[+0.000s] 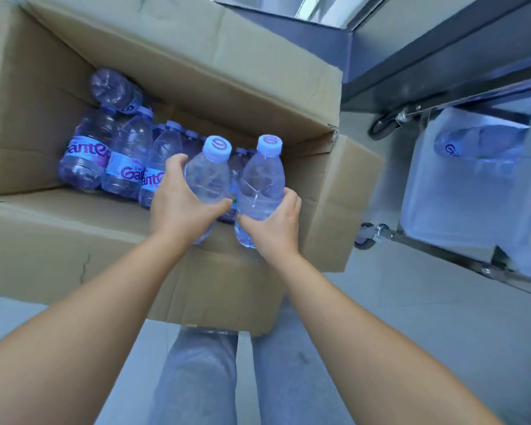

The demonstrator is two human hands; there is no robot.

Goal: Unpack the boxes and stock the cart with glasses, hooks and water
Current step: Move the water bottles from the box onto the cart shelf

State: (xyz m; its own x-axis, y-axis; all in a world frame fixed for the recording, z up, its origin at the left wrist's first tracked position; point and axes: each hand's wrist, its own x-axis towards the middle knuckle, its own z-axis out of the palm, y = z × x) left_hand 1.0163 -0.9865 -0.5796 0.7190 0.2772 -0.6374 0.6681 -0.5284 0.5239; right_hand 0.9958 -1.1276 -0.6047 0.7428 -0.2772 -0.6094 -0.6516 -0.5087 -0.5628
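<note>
An open cardboard box [196, 72] stands on the floor in front of me, with several clear water bottles [126, 157] with pale blue caps inside, upright and lying. My left hand [178, 204] grips one water bottle [209, 176] by its body, held upright above the box's near edge. My right hand [276, 225] grips a second bottle [261, 182] right beside the first. At the right, the cart [442, 96] holds a white bin [460, 210] with a bottle [478, 142] lying in it.
The cart's castor wheels [367, 237] stand close to the box's right flap. My legs in jeans [203, 378] are below the box's near flap. Pale floor lies between the box and the cart at the lower right.
</note>
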